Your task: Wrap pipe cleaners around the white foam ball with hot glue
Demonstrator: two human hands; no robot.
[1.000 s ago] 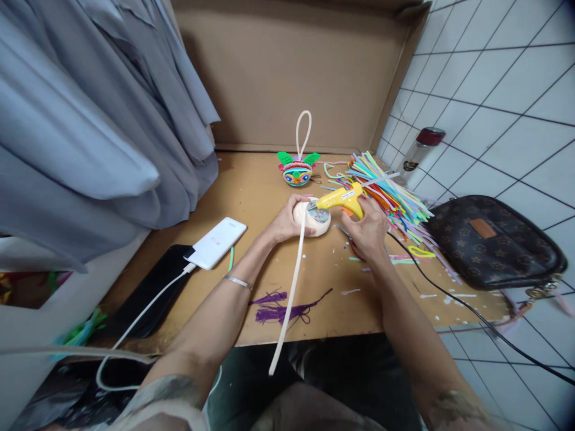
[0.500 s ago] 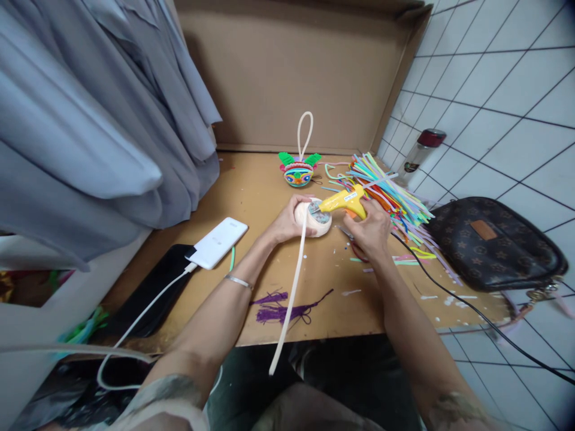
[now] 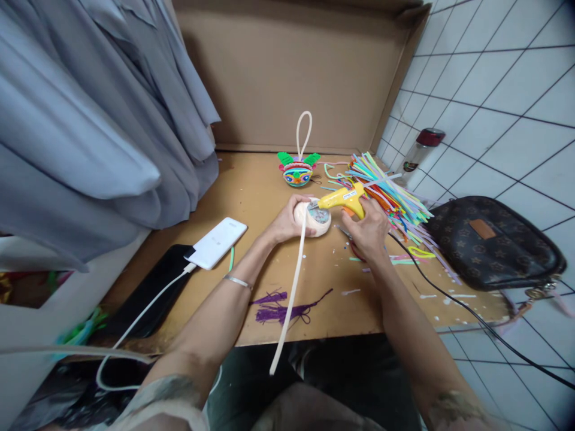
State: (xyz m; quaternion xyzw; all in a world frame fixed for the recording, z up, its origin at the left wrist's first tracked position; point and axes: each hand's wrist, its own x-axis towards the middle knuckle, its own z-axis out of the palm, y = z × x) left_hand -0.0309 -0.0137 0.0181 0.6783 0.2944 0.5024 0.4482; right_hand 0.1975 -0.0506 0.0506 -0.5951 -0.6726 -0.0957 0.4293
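Observation:
My left hand (image 3: 287, 220) is wrapped round a cream-coloured round piece (image 3: 318, 226) with a greyish patterned centre. From its left part a long cream strip (image 3: 294, 281) hangs down past the table's front edge. My right hand (image 3: 372, 227) grips a yellow glue gun (image 3: 344, 200), whose nozzle points left at the patterned centre, at or very near its surface. Behind them stands a colourful animal-head ornament (image 3: 297, 173) with green ears and a cream loop (image 3: 304, 134). Two purple tassels (image 3: 281, 310) lie on the table below my hands.
A bundle of coloured strips (image 3: 390, 191) lies at the right, beside a bottle (image 3: 420, 152) and a brown bag (image 3: 494, 242). Scissors (image 3: 353, 239) are partly under my right hand. At the left are a white power bank (image 3: 218, 242), a black object (image 3: 153, 299) and grey cloth (image 3: 135, 120).
The glue gun's nozzle has shifted very slightly up and left over the round piece. Both hands keep their grips, and the rest of the scene is nearly the same.

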